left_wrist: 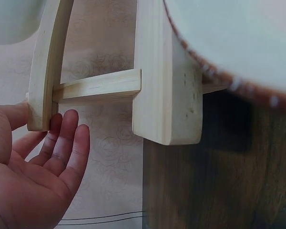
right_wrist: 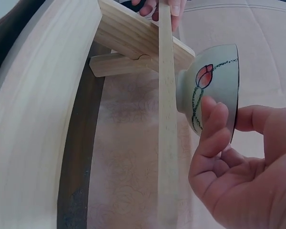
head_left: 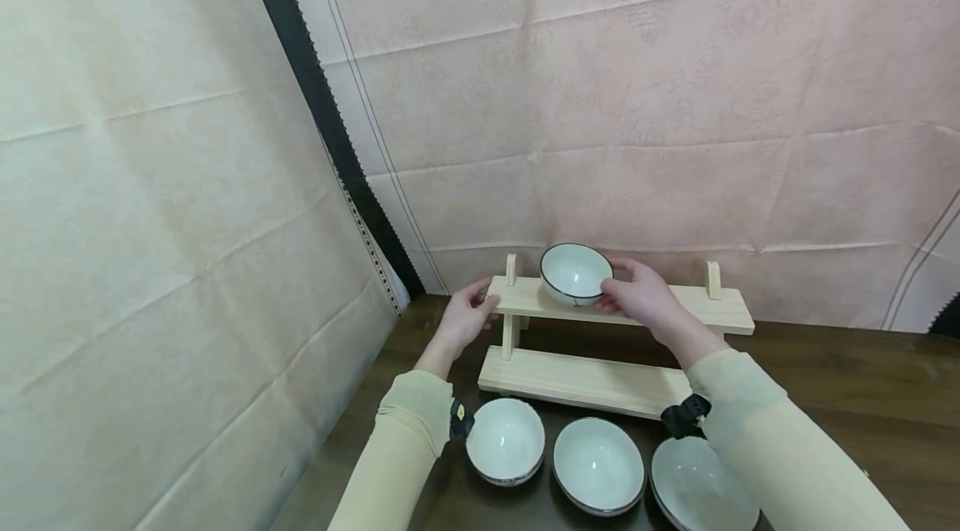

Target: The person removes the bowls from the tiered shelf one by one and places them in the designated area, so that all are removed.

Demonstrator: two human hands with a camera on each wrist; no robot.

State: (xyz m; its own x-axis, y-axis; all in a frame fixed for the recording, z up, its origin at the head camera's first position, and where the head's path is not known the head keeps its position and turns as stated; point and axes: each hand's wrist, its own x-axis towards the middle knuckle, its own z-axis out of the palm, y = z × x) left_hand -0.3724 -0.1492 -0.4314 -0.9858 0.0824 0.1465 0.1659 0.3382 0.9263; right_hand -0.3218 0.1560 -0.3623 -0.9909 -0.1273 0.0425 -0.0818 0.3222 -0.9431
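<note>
A two-tier wooden shelf rack (head_left: 697, 306) stands on the dark table. On the left part of its upper board is a white bowl (head_left: 576, 268) with a dark rim; the right wrist view shows a red flower bud painted on that bowl's side (right_wrist: 219, 76). My right hand (head_left: 641, 298) grips the bowl from the right, thumb at the rim and fingers along the outer wall. The bowl's foot is right at the board. At the rack's left end, my left hand (head_left: 463, 318) holds the upper board's tip between thumb and fingers, as the left wrist view shows.
Three white bowls stand in a row in front of the rack: left (head_left: 506, 439), middle (head_left: 598, 464) and right (head_left: 701, 485), the last partly under my right sleeve. Pale cloth walls (head_left: 675, 97) rise behind and to the left. The lower board (head_left: 577, 377) sits close above the table.
</note>
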